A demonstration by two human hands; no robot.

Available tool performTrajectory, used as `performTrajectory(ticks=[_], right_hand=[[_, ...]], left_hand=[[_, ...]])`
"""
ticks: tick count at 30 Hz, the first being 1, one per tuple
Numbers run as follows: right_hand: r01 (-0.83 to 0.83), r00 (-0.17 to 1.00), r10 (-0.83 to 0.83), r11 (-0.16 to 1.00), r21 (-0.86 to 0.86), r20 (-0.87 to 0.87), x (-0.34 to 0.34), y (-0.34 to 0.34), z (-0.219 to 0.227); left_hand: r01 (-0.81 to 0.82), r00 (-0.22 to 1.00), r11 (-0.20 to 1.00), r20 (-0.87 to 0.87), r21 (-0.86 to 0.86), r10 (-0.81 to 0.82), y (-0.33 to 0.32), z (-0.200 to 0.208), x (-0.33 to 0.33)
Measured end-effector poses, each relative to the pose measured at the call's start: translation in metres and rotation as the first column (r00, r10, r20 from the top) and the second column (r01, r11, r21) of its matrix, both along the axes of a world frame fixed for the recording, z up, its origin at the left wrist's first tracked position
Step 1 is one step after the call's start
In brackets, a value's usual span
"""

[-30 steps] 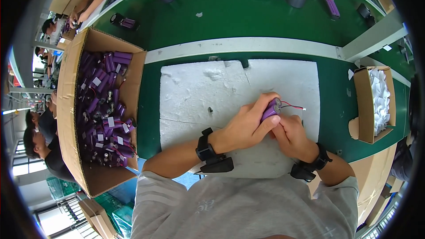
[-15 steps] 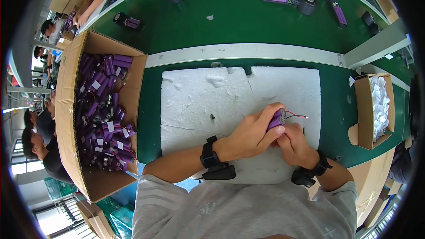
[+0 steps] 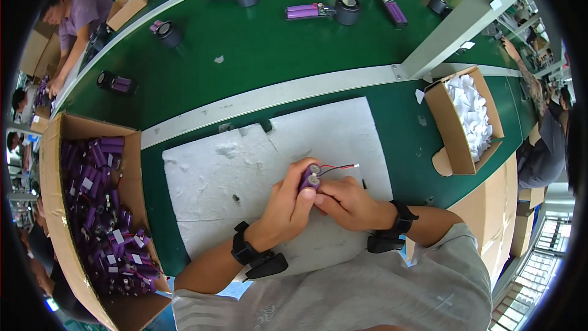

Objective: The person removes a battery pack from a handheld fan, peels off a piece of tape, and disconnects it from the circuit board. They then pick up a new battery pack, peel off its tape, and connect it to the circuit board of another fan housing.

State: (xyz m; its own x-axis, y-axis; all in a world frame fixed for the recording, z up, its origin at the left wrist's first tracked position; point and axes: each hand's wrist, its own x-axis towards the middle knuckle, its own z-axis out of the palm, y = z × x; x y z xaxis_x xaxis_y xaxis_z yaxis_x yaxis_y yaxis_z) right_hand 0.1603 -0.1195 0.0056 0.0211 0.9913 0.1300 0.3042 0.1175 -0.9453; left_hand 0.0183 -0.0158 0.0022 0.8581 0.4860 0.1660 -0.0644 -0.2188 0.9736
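Note:
A small battery pack (image 3: 310, 176) of purple cells is between my hands, its round metal ends facing up. Red and black wires (image 3: 339, 167) run from it to the right, ending in a small white connector. My left hand (image 3: 285, 207) wraps round the pack, thumb in front and fingers behind. My right hand (image 3: 354, 206) is closed, with thumb and forefinger pinched against the pack's lower right side; its fingertips are partly hidden. Both hands are above a white foam board (image 3: 205, 175) with dents and a crack.
On the left stands a cardboard box (image 3: 54, 208) of purple battery packs. A smaller box (image 3: 450, 125) of white paper pieces (image 3: 470, 116) is at right. Beyond a metal rail (image 3: 275, 93), purple-celled devices (image 3: 348, 11) lie on the green bench (image 3: 245, 49). A metal post (image 3: 462, 27) rises at right.
The view has swung to the right, so the scene sits further left and tilted. The pack has turned in my hands, showing more of its metal ends. Both hands still hold it.

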Motion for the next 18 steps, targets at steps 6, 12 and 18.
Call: performTrajectory(ticks=[6, 12, 18], right_hand=[[-0.042, 0.999, 0.042, 0.998, -0.037, 0.002, 0.0033, 0.0011, -0.0025], [-0.038, 0.999, 0.039, 0.999, -0.016, 0.006, 0.0009, 0.0009, -0.0069], [-0.054, 0.999, 0.054, 0.998, -0.017, -0.002, 0.0033, 0.0, -0.002]], left_hand=[[-0.034, 0.999, 0.999, 0.016, -0.003, 0.034, 0.0021, -0.0051, 0.0019], [-0.038, 0.999, 0.999, 0.012, 0.036, 0.038, 0.0014, -0.003, 0.0035], [-0.067, 0.998, 0.995, 0.01, 0.071, 0.067, 0.001, -0.0054, 0.0032]])
